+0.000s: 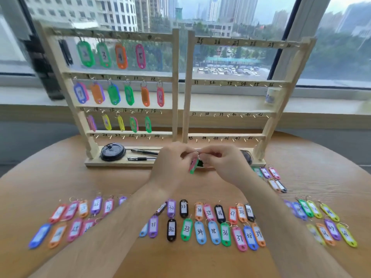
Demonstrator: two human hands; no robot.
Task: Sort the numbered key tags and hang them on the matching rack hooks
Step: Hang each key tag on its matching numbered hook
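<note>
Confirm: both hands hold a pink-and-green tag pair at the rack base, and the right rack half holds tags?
No. Head view: the right rack half is bare; tags hang only on the left rack half. Left hand and right hand hold the tag pair.

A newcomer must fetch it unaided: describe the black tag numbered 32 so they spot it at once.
On the wooden table, in front of the rack, tags lie in two rows. In the nearer row's middle stretch, the black tag sits between a purple 31 and a green 33. It is that row's only black tag; the other 32, just behind, is purple.
</note>
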